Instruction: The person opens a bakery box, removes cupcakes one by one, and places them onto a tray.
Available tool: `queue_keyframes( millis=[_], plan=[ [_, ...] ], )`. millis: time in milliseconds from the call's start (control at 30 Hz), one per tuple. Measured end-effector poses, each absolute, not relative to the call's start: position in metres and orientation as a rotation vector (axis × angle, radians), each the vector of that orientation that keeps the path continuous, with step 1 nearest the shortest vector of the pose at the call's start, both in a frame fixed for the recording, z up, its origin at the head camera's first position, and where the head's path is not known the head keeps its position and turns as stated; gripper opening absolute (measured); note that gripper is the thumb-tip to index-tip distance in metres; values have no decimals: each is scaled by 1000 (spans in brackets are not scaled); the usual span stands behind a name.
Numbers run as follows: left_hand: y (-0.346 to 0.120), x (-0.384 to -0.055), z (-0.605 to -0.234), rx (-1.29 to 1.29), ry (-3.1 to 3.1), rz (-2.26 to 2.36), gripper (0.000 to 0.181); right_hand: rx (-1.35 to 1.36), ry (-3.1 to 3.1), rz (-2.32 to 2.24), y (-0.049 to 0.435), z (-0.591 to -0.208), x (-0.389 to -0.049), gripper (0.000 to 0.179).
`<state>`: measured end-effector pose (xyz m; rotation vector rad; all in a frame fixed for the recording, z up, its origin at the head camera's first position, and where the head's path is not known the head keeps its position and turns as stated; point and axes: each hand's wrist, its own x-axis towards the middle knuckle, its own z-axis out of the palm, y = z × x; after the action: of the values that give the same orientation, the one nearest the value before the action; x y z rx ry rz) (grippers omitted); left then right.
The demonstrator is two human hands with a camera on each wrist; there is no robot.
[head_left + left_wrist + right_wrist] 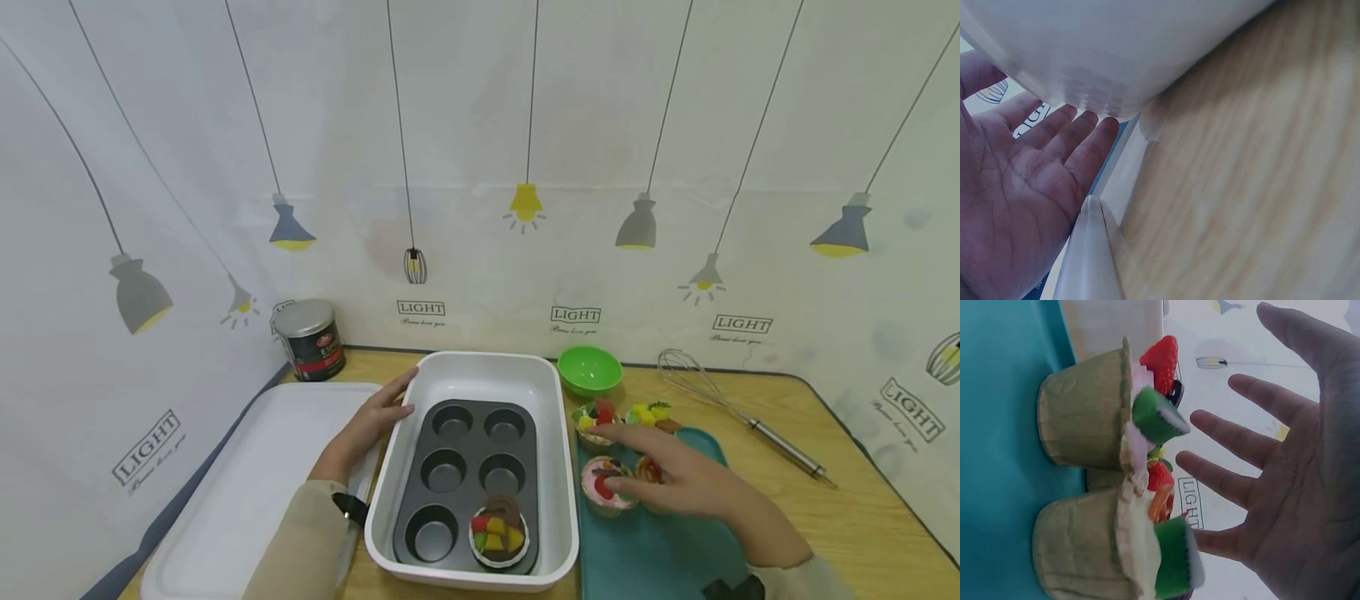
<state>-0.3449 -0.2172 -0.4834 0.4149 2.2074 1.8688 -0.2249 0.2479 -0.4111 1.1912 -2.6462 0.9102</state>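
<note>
My left hand point(365, 429) lies against the left side of a white deep tray point(495, 369), its fingers extended at the wall in the left wrist view. Inside the tray is a dark muffin pan point(477, 446); its front right cup holds a cupcake point(498, 533) topped with fruit pieces. My right hand point(675, 471) hovers with fingers spread over several cupcakes on a teal tray point(645, 558). Nearest its fingers is a pink-topped cupcake point(603, 487). In the right wrist view two paper-cased cupcakes point(1085, 412) show below the fingers, and the palm holds nothing.
A white flat tray point(255, 475) lies at the left, with a dark lidded can point(315, 346) behind it. Towards the back right are a green bowl point(590, 371) and a whisk point(757, 425). A printed curtain point(480, 167) closes off the table's back and sides.
</note>
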Motion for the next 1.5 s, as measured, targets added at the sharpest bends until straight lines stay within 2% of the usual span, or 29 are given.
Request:
queue_keyframes(
  millis=[567,833,1100,1500],
  plan=[
    [-216,-343,-482,429,2212,1866,65,1349,-2753,1132,200,-404,-220,62],
    [-216,-343,-482,426,2210,1868,67,1508,-2718,1081,163,-416,-219,60],
    [-216,-344,-482,430,2203,1868,66,1680,-2715,1097,136,-430,-214,70],
    [-217,-345,-482,429,2211,1856,65,1511,-2779,734,124,-439,-207,67]
  ],
)
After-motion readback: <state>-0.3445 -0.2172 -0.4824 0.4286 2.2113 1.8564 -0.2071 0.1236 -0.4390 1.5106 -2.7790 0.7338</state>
